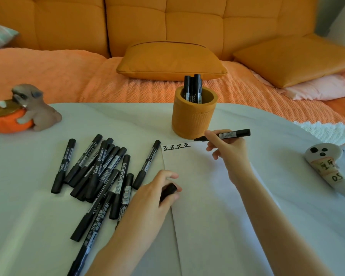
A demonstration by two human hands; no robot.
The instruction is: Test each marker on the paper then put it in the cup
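At the far edge of the table (38,206), near its middle, an orange ribbed cup (191,120) stands upright with about four capped black markers (192,87) upright inside it, their tops above the rim. Just in front of the cup lies a white sheet of paper (203,196), reaching toward the near edge. Four black characters (176,146) are written in a row at its far left corner.

The right hand (229,154) pinches an uncapped black marker (235,133) between curled fingers and thumb. The marker lies nearly level, its tip pointing left, just beside the base of the cup and over the paper's far edge. I cannot tell whether the tip touches the sheet. The left hand (151,196) rests on the paper's left edge, its fingers curled round a black cap (168,190).

Left of the paper, a loose pile of capped black markers (100,172) lies crisscrossed on the table, and one more capped marker (146,164) lies between the pile and the sheet.

At the far left corner sits a dog figurine (34,108) leaning on an orange bowl (10,124). Near the right edge lies a white ghost-shaped object (327,166) with black dots and handwritten labels. Beyond the table is an orange sofa (167,20) with cushions.
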